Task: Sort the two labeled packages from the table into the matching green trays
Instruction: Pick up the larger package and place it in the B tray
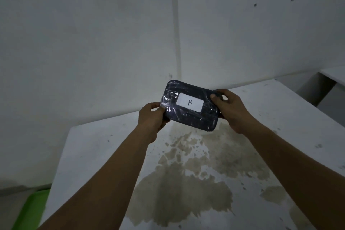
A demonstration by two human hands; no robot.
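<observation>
A dark, plastic-wrapped package (194, 117) with a white label reading "B" is held up in the air above the far part of the white table (97, 147). My left hand (152, 121) grips its left end and my right hand (229, 108) grips its right end, label facing me. Part of a green tray (31, 209) shows at the lower left, lower than the tabletop and beside the table's left edge. No second package is in view.
The tabletop carries a large brownish stain (186, 183) in its middle and small dark specks. A grey wall stands right behind the table. Another white surface (334, 74) sits at the far right, separated from the table by a gap.
</observation>
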